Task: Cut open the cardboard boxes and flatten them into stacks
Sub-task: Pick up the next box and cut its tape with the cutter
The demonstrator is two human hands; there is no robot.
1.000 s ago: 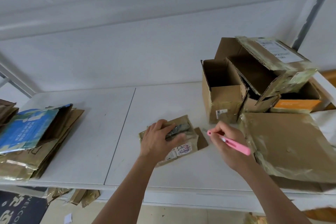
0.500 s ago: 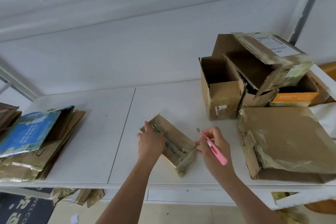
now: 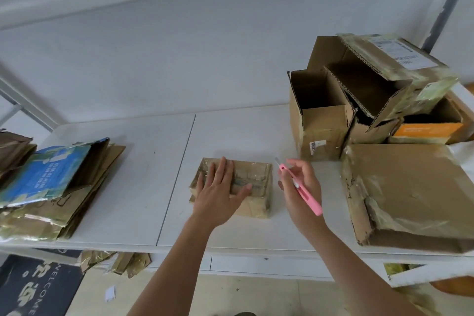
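The small taped box, tilted on edge half a second ago, now lies flat mid-table under the left hand, fingers spread, steadied for cutting. Just beside it, the right hand grips a pink cutter; its blade tip blurs out.

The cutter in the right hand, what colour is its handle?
Pink, seen in the head view: the cutter in the right hand.

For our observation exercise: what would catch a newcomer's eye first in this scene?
Probably the pink cutter gripped in the right hand at mid-table, beside the left hand pressed flat on a small taped box. Next, the open boxes piled at the right and the flattened cardboard stack at the left.
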